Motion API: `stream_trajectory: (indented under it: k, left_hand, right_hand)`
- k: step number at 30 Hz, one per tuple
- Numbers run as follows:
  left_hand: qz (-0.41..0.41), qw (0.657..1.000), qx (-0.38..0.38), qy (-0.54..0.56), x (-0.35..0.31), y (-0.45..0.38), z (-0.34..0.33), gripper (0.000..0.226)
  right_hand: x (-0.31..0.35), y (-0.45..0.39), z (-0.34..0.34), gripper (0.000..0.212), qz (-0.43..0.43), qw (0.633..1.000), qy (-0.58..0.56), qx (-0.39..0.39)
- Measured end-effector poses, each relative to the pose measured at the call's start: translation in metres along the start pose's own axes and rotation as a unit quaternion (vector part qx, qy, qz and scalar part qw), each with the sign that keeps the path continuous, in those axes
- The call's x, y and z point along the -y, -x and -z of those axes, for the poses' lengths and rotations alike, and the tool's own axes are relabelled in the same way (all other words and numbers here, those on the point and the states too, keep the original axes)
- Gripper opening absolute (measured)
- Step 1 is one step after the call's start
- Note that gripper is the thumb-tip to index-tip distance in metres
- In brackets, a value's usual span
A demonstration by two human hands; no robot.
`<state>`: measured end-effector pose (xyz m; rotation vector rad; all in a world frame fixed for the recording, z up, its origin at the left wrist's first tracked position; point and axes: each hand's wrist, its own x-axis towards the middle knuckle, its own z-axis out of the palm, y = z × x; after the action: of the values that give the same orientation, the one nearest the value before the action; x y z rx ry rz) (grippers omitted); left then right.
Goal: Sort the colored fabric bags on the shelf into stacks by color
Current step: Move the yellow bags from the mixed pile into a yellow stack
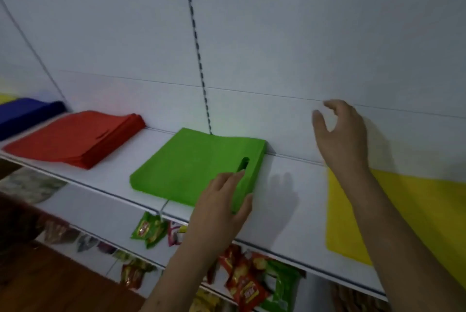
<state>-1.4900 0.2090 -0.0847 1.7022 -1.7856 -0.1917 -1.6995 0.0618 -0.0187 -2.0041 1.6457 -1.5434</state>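
Note:
A stack of green fabric bags (186, 165) lies in the middle of the white shelf (285, 211). My left hand (222, 205) rests on its near right corner, fingers straight on top and thumb against the stack's side. My right hand (340, 132) hovers in the air above the shelf, fingers loosely curled and holding nothing. A red stack (75, 137) lies to the left, and a blue stack (25, 112) sits at the far left. A yellow bag (413, 213) lies flat at the right, partly hidden by my right forearm.
The white back panel (252, 34) with a slotted upright (199, 59) stands close behind the stacks. Lower shelves hold several snack packets (247, 284). A brown wooden floor (50, 284) shows at the lower left. Bare shelf lies between the green and yellow bags.

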Motion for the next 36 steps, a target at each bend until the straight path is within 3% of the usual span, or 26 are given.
stream_trajectory:
  k: [5,12,23,36]
  left_hand:
    - [0.051,0.995,-0.090,0.002,0.106,0.046,0.097,0.059]
    - [0.147,0.974,-0.172,-0.016,0.252,0.114,0.231,0.059]
    - [0.248,0.950,-0.189,0.005,0.430,0.133,0.336,0.061]
    - [0.248,0.959,-0.136,-0.009,0.698,0.021,0.466,0.068]
  right_hand:
    - [0.155,0.043,-0.118,0.052,0.047,0.984,-0.090,0.144]
    - [0.332,0.112,-0.256,0.056,0.084,0.957,-0.163,0.226]
    - [0.485,0.164,-0.429,0.057,0.098,0.937,-0.187,0.278]
    - [0.631,0.138,-0.699,0.058,0.016,0.932,-0.232,0.279]
